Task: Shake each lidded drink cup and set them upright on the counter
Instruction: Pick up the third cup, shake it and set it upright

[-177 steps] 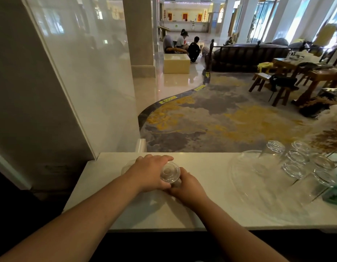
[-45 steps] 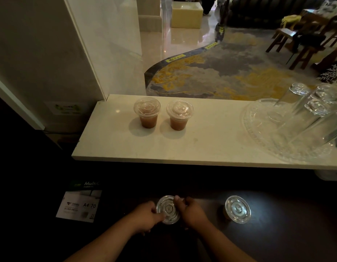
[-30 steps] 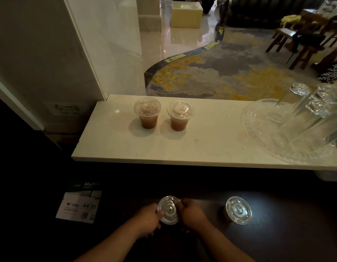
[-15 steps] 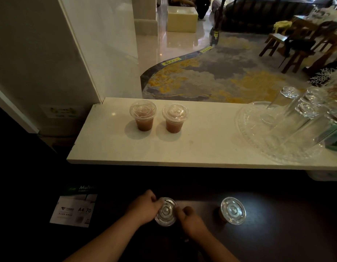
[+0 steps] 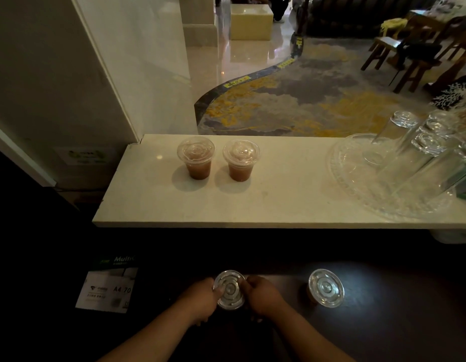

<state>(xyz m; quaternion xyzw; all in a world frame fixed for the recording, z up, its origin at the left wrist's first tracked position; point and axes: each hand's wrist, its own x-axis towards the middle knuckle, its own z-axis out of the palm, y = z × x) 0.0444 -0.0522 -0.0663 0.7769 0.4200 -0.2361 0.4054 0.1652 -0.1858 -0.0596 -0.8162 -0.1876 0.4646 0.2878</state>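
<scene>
Left hand, right hand still gripping lidded cup, same dark surface

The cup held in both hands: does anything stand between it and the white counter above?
Nothing visible does. Beyond the held cup, the counter is bare in front of the two standing cups and between them and the glass tray.

Arms bare: left forearm & right forearm uncovered from bottom edge of view up to wrists, smooth, fairly thick, tapering a bit twd the wrist. The left hand & right hand bare too, w/ rounded backs, short fingers, knuckles faintly showing. Dim light, so nails & finer detail can't be made out.
</scene>
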